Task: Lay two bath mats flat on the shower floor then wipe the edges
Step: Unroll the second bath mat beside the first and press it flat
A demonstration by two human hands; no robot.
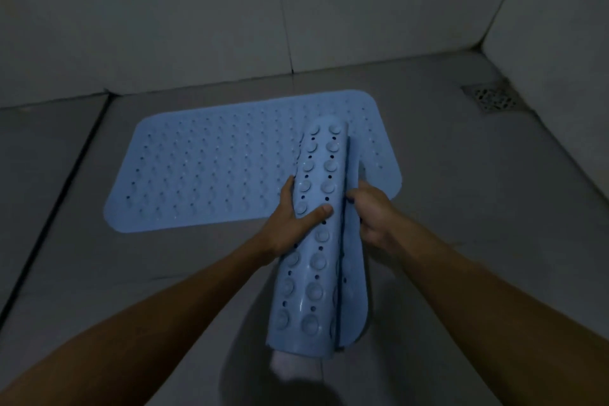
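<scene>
Head view, dim light. A light-blue bath mat [230,165] lies flat on the grey shower floor [461,208], its long side running parallel to the back wall [197,10] and set near it; rows of small holes and raised bumps show on its upper face. A second mat [321,241] of the same colour, rolled lengthwise into a loose tube with its suction cups facing outward, is held above the floor; its far end overlaps the right part of the flat mat in the view, and its near end points toward the camera. The left hand [293,224] grasps the roll from the left, thumb laid across the cupped surface and fingers curled round the far side. The right hand [372,211] grips the loose outer edge of the roll on the right, fingers curled onto the flap. A square floor drain [492,99] sits in the far right corner, well apart from both mats.
</scene>
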